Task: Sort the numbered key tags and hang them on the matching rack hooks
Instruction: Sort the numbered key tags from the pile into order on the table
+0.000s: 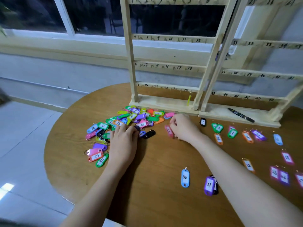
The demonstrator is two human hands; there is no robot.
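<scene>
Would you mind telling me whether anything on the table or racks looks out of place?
Yes: a black marker pen lies at a slant on the right rack's base, where tags belong. Also, only one yellow tag hangs, below hook 24; its number cannot be read.

Tag pile (131, 122) sits left on the counter (155, 202), before the rack (165, 66). Sorted tags (232, 132) spread right. Marker (241, 115) lies on the rack's base.

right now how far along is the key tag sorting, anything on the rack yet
Early. Done: a few tags lie laid out by number on the right, such as the green 3 tag, and one yellow tag hangs under hook 24. In hand: the right hand pinches a pink tag; the left hand rests at the unsorted pile. Left: most sorting, nearly all hanging.
</scene>
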